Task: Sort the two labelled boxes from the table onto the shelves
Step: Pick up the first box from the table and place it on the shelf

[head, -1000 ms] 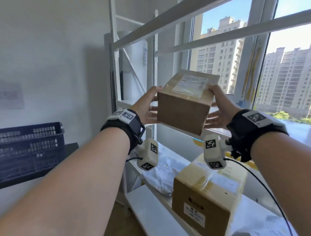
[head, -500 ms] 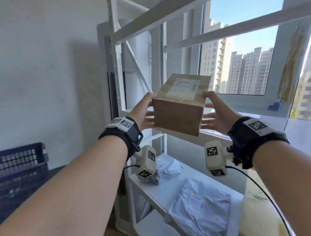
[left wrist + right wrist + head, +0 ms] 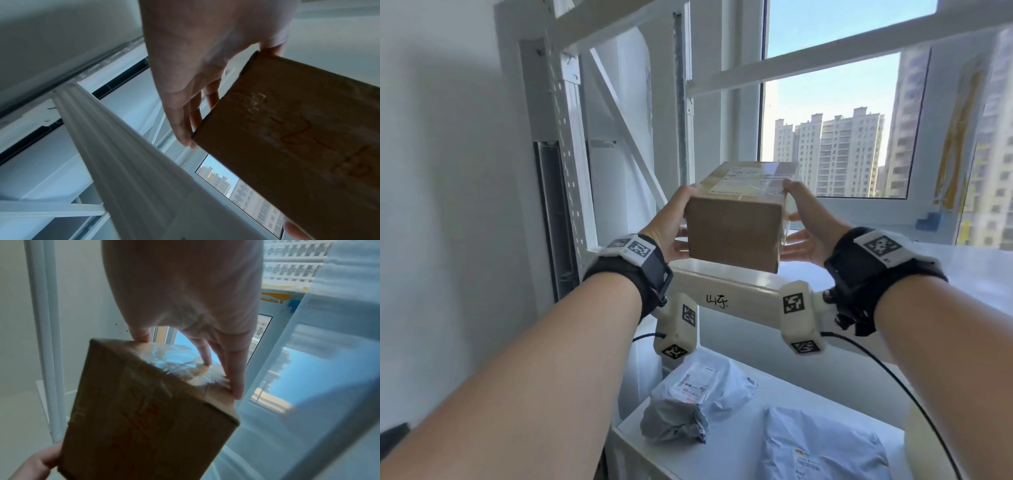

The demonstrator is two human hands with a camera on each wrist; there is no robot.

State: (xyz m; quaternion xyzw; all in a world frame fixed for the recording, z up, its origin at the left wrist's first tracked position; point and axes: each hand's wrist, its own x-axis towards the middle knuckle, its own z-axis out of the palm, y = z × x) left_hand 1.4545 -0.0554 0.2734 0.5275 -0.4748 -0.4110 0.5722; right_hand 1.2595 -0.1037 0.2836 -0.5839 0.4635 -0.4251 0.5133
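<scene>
A brown cardboard box with a white shipping label on its top is held in the air between both hands. My left hand grips its left side and my right hand its right side, thumbs on the top edge. The box hangs just above the front beam of a white shelf that bears black handwriting. In the left wrist view the left hand's fingers lie along the box. In the right wrist view the right hand's fingers press the box's taped side.
The shelf board runs to the right behind the box. On the lower shelf lie grey poly mailers and a crumpled grey bag. A perforated upright stands left, a crossbeam above, a window behind.
Both hands have carried the box up and forward to the level of the upper shelf. The view has risen, so the second box below and the blue crate have left the frame.
</scene>
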